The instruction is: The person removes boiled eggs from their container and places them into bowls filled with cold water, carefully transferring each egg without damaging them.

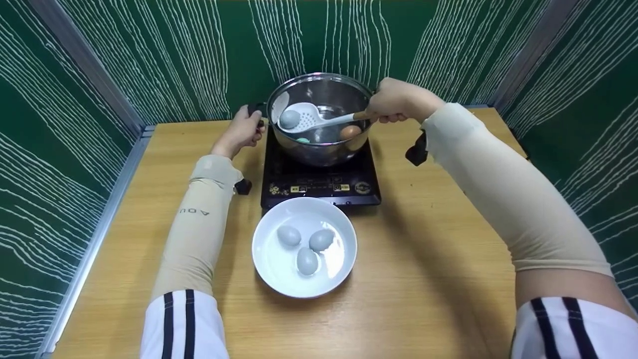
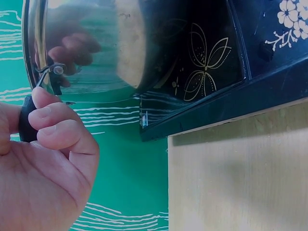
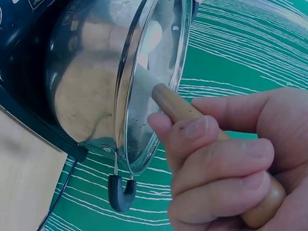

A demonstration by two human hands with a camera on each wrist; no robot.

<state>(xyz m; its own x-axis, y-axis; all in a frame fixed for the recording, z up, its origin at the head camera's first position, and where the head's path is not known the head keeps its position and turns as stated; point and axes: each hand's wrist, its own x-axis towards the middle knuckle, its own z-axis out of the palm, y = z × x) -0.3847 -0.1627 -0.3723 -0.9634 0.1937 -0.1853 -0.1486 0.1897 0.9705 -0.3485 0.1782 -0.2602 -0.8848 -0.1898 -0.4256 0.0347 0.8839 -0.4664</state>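
My left hand [image 1: 243, 130] grips the black side handle [image 2: 28, 118] of a steel pot [image 1: 319, 155]. In my right hand [image 1: 398, 99] is the wooden handle [image 3: 180, 106] of a white slotted spoon [image 1: 311, 118], held over the pot with its bowl toward the left. A pale bluish egg [image 1: 289, 119] lies in the spoon's bowl. Lower in the pot are a brown egg [image 1: 350, 132] and a small green thing [image 1: 303, 140], mostly hidden by the rim. Nearer me, a white bowl [image 1: 264, 271] holds three pale bluish eggs [image 1: 307, 261].
The pot stands on a black induction cooker [image 1: 321, 192] at the back of the wooden table [image 1: 413, 299]. The white bowl sits just in front of the cooker. Green panels [image 1: 174, 60] with white streaks rise behind and on both sides.
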